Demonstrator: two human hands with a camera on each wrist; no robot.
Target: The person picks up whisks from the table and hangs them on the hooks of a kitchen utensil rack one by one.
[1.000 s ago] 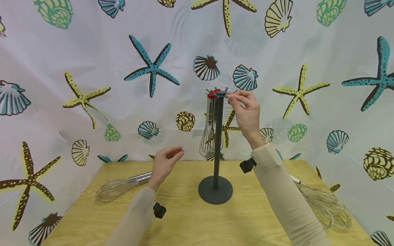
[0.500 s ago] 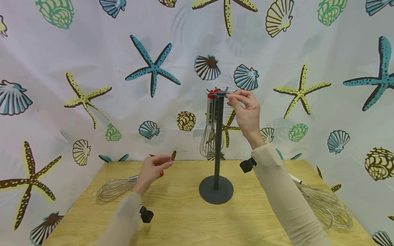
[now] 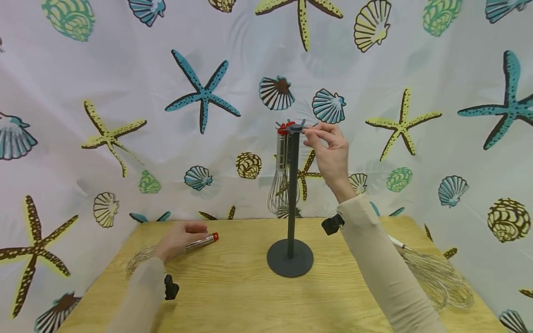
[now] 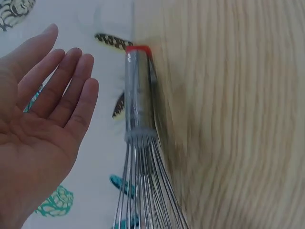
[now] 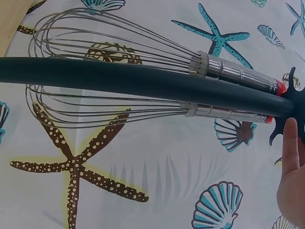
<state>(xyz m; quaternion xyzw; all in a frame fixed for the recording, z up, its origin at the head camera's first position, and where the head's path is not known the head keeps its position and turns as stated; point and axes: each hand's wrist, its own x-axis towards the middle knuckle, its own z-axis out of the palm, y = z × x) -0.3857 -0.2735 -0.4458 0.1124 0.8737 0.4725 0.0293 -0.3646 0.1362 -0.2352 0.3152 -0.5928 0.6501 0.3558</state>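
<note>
silver metal balloon whisk [image 4: 141, 129], red-capped, is lying near the closer left hand [image 3: 176, 239], roughly paralleling its loose, empty fingers.

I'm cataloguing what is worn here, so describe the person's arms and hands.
The left hand and right hand are bare, without gloves. Long, plain beige sleeves cover the arms, and a small, black, boxy device is worn near each wrist.

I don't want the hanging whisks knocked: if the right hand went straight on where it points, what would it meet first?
Probably the stand's hooked top, which the right hand seems to pinch at its near edge. The hanging whisks look farther along, though depth is unclear.
</note>
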